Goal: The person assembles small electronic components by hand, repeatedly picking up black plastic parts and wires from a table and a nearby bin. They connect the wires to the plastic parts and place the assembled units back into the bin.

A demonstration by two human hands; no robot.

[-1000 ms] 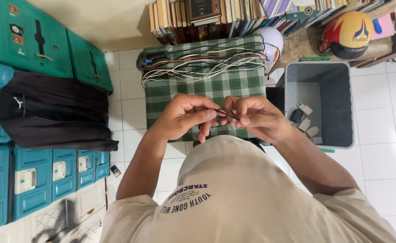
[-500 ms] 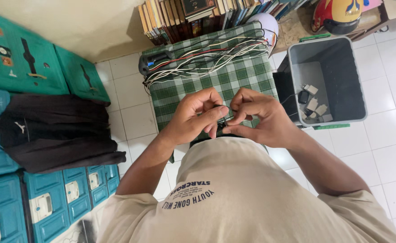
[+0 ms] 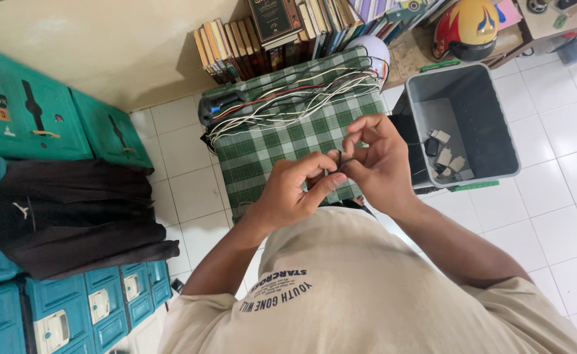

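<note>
My left hand (image 3: 295, 191) and my right hand (image 3: 377, 159) meet in front of my chest, above a green checked cloth (image 3: 282, 141). Both pinch a thin dark cable (image 3: 338, 162) between the fingertips, and the cable forms a small loop between them. Across the far part of the cloth lies a bundle of white, red and black cables (image 3: 288, 98). My beige shirt hides whatever is below the hands.
A grey plastic bin (image 3: 478, 111) with several small chargers and plugs stands on the white tiles to the right. Books (image 3: 282, 33) and a helmet (image 3: 469, 26) line the far wall. Green cases (image 3: 32, 111) and a black garment (image 3: 72, 216) fill the left.
The camera view has shifted, so the scene sits further right and lower. My hands stay together on the cable, the right hand now raised a little above the left.
</note>
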